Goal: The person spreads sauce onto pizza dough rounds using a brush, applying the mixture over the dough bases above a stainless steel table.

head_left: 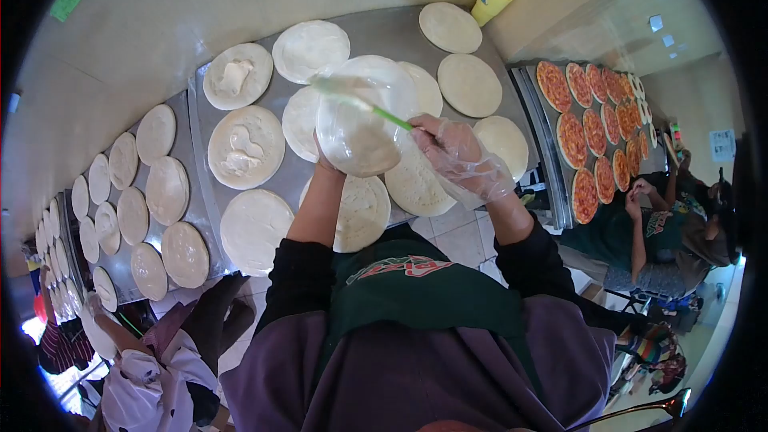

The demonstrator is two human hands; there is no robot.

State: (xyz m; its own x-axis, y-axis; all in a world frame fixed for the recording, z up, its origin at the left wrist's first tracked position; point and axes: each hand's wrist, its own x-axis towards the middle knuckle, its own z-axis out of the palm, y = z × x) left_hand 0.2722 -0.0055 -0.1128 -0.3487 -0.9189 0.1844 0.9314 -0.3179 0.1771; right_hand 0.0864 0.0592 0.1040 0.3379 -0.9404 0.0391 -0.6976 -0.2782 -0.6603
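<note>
My left hand (328,162) holds a translucent plastic bowl (360,140) from beneath; the bowl hides its fingers. The bowl is tilted, with a whitish smear inside. In a clear plastic glove, my right hand (460,152) is closed around the green handle of a spatula (392,118). Its pale head, blurred, lies over the bowl's far left rim. Round dough bases surround the bowl, among them a plain one (470,85) to the right. Two bases at left, one upper (238,76) and one lower (246,146), carry white dollops of spread.
Dough bases lie on the metal table (380,32) and on another table (196,216) at left. A yellow cup (492,2) stands at the back corner. Sauced pizza bases (572,140) fill the right table. Co-workers are at left (156,376) and right (664,232).
</note>
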